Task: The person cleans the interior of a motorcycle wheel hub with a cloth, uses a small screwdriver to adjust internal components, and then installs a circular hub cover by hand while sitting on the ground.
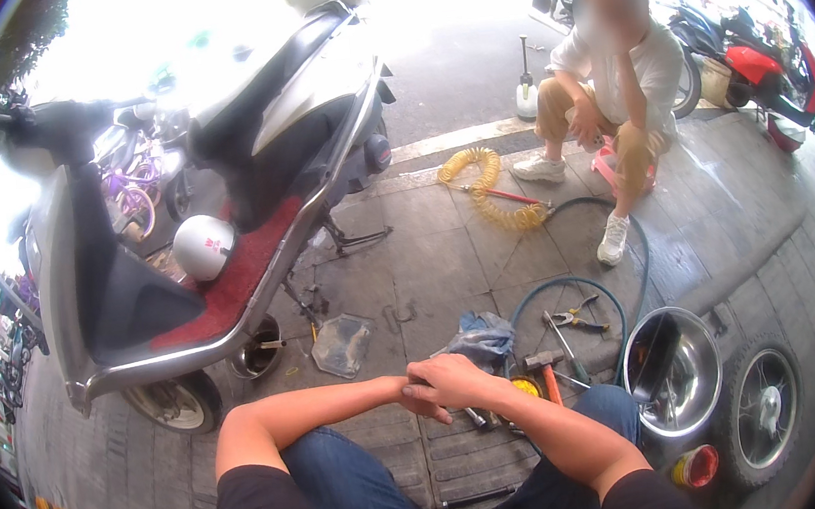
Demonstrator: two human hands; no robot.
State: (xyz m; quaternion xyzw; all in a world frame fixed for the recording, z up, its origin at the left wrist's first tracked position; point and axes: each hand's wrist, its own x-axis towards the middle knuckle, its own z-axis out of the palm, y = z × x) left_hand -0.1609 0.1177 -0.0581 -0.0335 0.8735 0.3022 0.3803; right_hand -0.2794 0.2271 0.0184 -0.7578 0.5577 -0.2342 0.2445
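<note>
Both of my hands meet in front of my knees, with no tool in them. My right hand [453, 380] lies over my left wrist, its fingers curled round it. Below it, my left hand [428, 408] hangs with its fingers stretched out, partly covered. Close by on the pavement are a crumpled blue-grey cloth [484, 337], a round yellow item [525, 387], a hammer [551, 384] with an orange handle and a screwdriver [575, 361]. Pliers [579, 317] with dark and yellow handles lie farther off, splayed. My hands touch none of these.
At left stands a scooter [185, 353], a white helmet [204, 248] on its red footboard. On my right are a metal basin [704, 352], a spoked wheel [764, 413] and a red can [694, 469]. Ahead, a person [612, 74] sits beside a yellow coiled hose [470, 160].
</note>
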